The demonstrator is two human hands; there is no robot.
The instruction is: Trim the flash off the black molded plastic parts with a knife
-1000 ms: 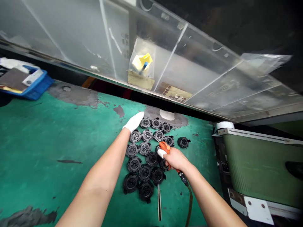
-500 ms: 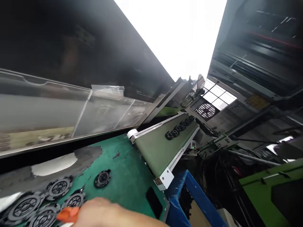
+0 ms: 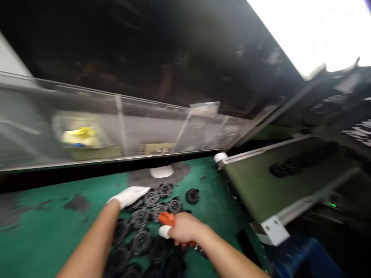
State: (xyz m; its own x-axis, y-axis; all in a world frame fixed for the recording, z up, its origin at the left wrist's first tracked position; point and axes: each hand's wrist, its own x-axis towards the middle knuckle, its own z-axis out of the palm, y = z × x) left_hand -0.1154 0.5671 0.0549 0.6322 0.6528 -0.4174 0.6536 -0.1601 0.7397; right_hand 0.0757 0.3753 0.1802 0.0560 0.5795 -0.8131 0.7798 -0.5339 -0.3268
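My left hand [image 3: 130,196], in a white glove, reaches over the back left edge of a pile of round black plastic parts [image 3: 141,218]. Its fingers are stretched out; blur hides whether they touch a part. My right hand [image 3: 185,227] is wrapped around orange-handled pliers [image 3: 166,218], over the right side of the pile. Much of the tool is hidden by the palm. White covering shows on a finger of this hand. One loose round black part [image 3: 192,196] lies apart from the pile, behind and right of my right hand.
The green table [image 3: 43,239] meets a conveyor belt [image 3: 255,181] on the right, carrying a row of black parts [image 3: 290,166]. Clear-fronted bins [image 3: 150,129] run along the back. A dark phone-like slab [image 3: 248,247] and a blue frame [image 3: 304,256] are at lower right.
The view has swung left and down, bringing my gloved left hand and more of the pile into sight. My right hand still grips the orange-handled pliers.
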